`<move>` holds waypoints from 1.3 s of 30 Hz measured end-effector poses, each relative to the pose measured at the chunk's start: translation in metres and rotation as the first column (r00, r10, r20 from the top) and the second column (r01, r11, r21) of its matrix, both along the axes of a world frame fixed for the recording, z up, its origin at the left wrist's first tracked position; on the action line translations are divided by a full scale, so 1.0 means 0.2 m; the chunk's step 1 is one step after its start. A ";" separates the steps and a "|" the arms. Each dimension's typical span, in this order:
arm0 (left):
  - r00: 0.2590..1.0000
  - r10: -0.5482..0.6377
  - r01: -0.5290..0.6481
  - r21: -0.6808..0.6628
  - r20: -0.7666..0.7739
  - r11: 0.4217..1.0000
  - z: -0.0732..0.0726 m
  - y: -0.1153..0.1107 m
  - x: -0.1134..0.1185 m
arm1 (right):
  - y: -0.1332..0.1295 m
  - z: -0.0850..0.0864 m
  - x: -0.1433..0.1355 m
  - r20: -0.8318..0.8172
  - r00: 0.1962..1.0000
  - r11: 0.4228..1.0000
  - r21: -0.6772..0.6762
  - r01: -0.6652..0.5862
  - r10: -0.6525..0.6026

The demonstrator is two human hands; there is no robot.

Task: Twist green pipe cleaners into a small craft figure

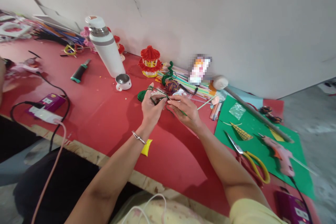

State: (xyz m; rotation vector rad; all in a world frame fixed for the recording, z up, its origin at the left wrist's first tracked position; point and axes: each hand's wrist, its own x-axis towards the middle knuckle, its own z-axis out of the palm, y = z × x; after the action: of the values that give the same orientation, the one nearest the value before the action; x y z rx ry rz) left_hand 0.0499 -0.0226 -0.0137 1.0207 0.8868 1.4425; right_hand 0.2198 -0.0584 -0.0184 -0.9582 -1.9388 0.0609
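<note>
My left hand (151, 109) is closed in a pinch on dark green yarn (159, 92), a strand of which loops round its raised index finger. In my right hand (185, 109) is a slim crochet hook (185, 113) with a green handle, its thin tip meeting the yarn between both hands. The fingertips nearly touch, and the small worked piece there is mostly hidden. Just behind my left hand lies a green yarn ball (142, 95). A multicoloured yarn ball (172, 86) sits beyond the hands.
A white thermos (109, 50) and metal-lined cup (123, 82) stand back left, near a red-yellow lantern (150, 61). Straws and a phone (200, 70) lie behind. Scissors (246, 157) and a pink glue gun (280, 154) rest right; a utility knife (80, 71) and cables lie left.
</note>
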 end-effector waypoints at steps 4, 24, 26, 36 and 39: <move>0.998 -0.019 0.022 -0.057 0.053 0.998 0.00 0.00 0.00 | -0.01 -0.02 0.00 0.015 0.999 0.999 -0.022 0.031 -0.031; 1.000 -0.001 0.000 -0.036 -0.017 0.999 -0.02 -0.01 0.01 | -0.02 -0.02 -0.03 -0.034 0.999 0.999 -0.053 0.005 -0.007; 1.000 -0.009 0.008 -0.035 -0.013 0.999 -0.02 -0.02 0.01 | -0.02 -0.01 -0.03 -0.045 0.999 0.998 -0.054 -0.009 0.007; 0.999 0.000 -0.002 -0.051 -0.032 0.999 -0.01 -0.02 0.01 | -0.01 -0.03 -0.03 -0.029 0.999 0.999 -0.029 0.018 -0.019; 0.999 0.014 -0.016 -0.042 -0.042 0.999 0.00 -0.03 0.01 | -0.01 -0.04 -0.04 -0.031 0.999 1.000 -0.010 0.017 -0.018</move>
State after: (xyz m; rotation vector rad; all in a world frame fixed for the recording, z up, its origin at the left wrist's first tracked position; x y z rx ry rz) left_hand 0.0516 -0.0280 -0.0142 1.0176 0.9532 1.4139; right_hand 0.2123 -0.0602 -0.0261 -0.9752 -1.9029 0.0749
